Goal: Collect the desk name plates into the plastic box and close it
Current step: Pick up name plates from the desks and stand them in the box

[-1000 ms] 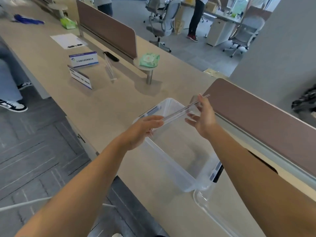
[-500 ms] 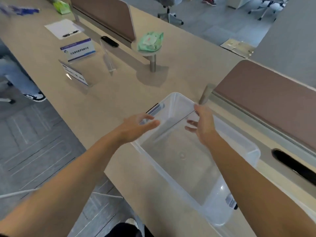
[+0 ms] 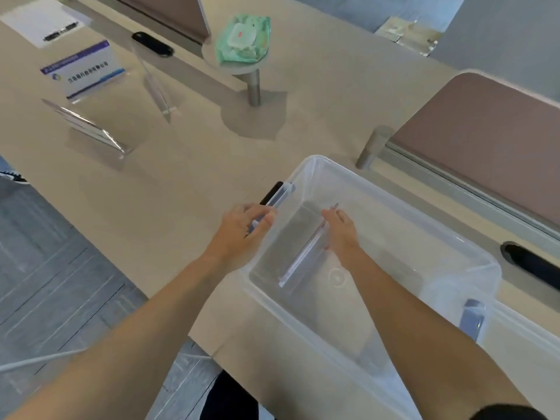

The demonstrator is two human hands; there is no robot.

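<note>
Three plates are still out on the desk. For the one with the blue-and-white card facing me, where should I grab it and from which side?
Take the blue-and-white name plate by its top edge, coming down from above, thumb on the printed face and fingers behind. It stands upright and leaning, so that thin edge is free, while the clear base lies flat on the desk with little to pinch.

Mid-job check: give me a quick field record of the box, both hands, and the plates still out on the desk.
box: clear plastic box, open, no lid on
right hand: right hand inside box, on a clear name plate near the box floor
left hand: left hand at the box's left rim by the latch
plates still on desk: three, printed plate, clear plate, tilted plate
</note>
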